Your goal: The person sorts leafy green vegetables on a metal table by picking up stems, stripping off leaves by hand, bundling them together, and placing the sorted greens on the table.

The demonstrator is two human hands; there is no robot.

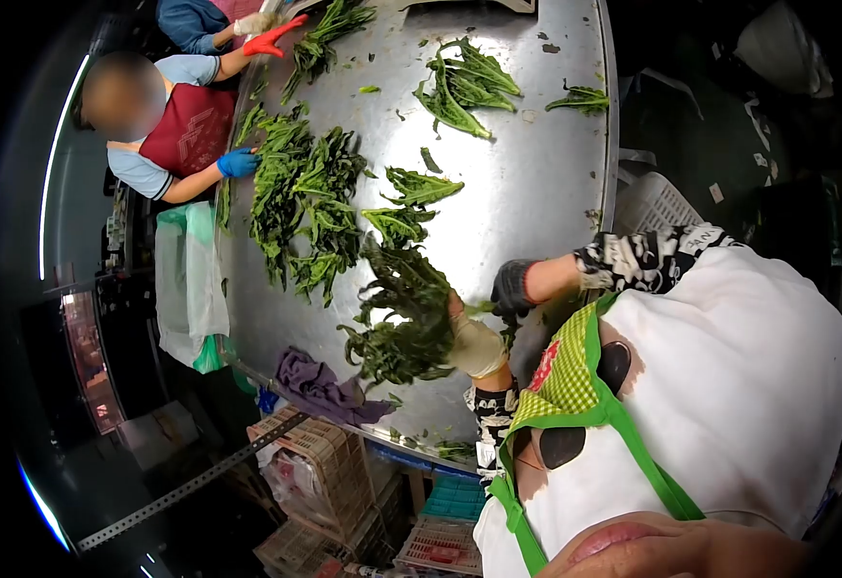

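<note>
My left hand [477, 347], in a pale glove, is closed around the stem end of a large bunch of leafy greens [403, 318], lifted over the metal table. Motion blurs the leaves. Beside it my right hand [513, 287], in a dark glove, has its fingers curled together; a green stem shows between the hands and a dark leaf hangs just below, but what its fingers hold is unclear. Loose leafy stalks [419, 188] lie past the bunch, next to a long heap of greens [296, 193].
Another person in a maroon apron [188, 130] stands across the metal table [527, 173], a blue-gloved hand [238, 163] at the heap. More greens [464, 87] lie farther along. A purple cloth [324, 390] sits at the edge, above plastic crates [320, 467]. A plastic bag [190, 289] hangs opposite.
</note>
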